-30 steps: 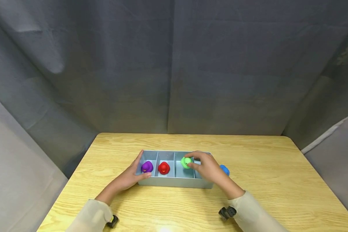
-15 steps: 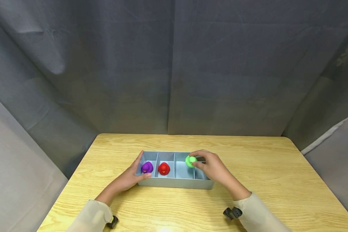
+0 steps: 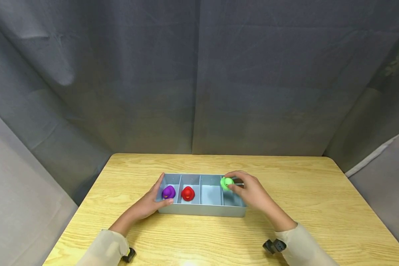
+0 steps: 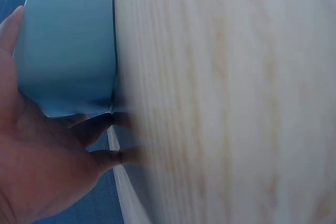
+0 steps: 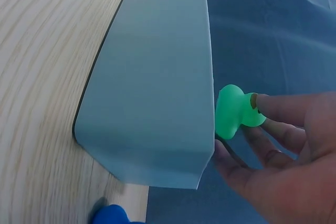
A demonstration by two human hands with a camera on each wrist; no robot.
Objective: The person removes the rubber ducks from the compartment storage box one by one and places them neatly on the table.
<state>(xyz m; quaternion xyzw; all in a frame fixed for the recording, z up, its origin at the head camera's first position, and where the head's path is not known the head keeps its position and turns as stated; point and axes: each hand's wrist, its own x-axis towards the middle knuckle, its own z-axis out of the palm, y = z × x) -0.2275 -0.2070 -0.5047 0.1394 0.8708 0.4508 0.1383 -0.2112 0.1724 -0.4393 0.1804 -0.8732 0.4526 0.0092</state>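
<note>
Thumb and fingers of the right hand (image 3: 251, 190) are bent round the green duck (image 3: 225, 183), which is held at the left side of the tray's (image 3: 203, 210) rightmost compartment; contact there cannot be judged. The tray's left end is spanned by the left hand (image 3: 147, 203), spread wide, thumb laid on the near rim. The purple duck (image 3: 169, 191) and red duck (image 3: 187, 193) are seated in the two leftmost compartments. Beyond the tray, wood is shown up to the table's (image 3: 199, 240) far edge; near its right end a blue thing (image 5: 112, 215) is partly seen.
</note>
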